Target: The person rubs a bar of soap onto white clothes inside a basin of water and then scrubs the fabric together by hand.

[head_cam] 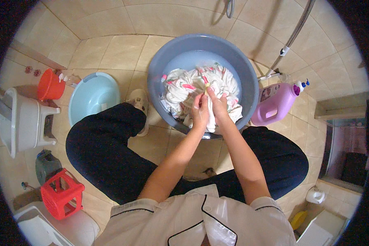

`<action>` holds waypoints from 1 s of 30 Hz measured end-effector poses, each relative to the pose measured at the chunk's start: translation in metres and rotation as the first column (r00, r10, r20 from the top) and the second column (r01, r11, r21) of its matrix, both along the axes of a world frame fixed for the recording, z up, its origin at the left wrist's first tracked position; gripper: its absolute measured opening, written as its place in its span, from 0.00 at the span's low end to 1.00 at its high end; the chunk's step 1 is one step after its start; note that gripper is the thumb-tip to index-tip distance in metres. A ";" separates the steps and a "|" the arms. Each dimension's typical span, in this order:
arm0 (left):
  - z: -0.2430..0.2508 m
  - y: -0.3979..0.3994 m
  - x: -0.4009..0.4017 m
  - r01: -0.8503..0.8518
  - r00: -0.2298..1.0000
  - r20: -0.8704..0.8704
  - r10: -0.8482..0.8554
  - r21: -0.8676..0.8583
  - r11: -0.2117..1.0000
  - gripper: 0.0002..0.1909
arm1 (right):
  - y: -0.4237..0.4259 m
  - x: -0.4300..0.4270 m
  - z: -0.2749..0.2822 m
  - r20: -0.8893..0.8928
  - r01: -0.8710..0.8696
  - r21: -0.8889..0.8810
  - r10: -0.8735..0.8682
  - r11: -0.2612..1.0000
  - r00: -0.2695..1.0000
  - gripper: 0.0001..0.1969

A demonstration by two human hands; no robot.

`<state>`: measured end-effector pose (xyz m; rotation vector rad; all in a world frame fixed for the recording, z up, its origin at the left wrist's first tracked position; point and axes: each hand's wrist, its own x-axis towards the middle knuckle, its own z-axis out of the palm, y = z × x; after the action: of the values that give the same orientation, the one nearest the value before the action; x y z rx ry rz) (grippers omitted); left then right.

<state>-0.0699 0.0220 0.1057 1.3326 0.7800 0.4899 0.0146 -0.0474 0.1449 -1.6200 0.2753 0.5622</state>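
Observation:
In front of me stands a round grey-blue plastic basin point(203, 40) with cloudy water point(184, 60) in it. A bunched wet white cloth point(180, 89) with pink and green patterning fills much of the basin. My left hand point(200, 111) and my right hand point(219, 104) meet over its near side, each gripping folds of the cloth. The fingers are close together, with a small pale-yellow patch point(207, 88) at their tips; whether it is part of the cloth or a separate piece, I cannot tell. The cloth's underside is hidden.
Left of my knee sits a light-blue basin point(93, 92), with a red bucket point(51, 85), a white plastic stool point(30, 123) and a red stool point(63, 195) further out. A purple detergent jug point(275, 104) stands close on the right, below a shower hose point(296, 32).

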 end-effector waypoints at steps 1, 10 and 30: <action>0.004 0.000 0.004 0.044 0.999 -0.002 -0.044 -0.019 0.999 0.22 | 0.000 0.005 -0.002 0.052 0.027 -0.111 -0.022 0.993 0.998 0.59; -0.012 0.023 0.024 0.121 0.992 -0.026 -0.122 -0.041 0.992 0.25 | 0.001 0.017 -0.016 0.140 0.033 -0.042 -0.027 0.999 0.990 0.56; -0.023 0.043 0.028 0.374 0.924 -0.109 -0.368 0.042 0.927 0.21 | -0.011 0.046 -0.020 0.274 -0.084 -0.412 0.211 0.908 0.938 0.54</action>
<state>-0.0417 0.0652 0.0831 1.5303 0.5755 0.1471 0.0604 -0.0583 0.1246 -2.1088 0.0234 0.3676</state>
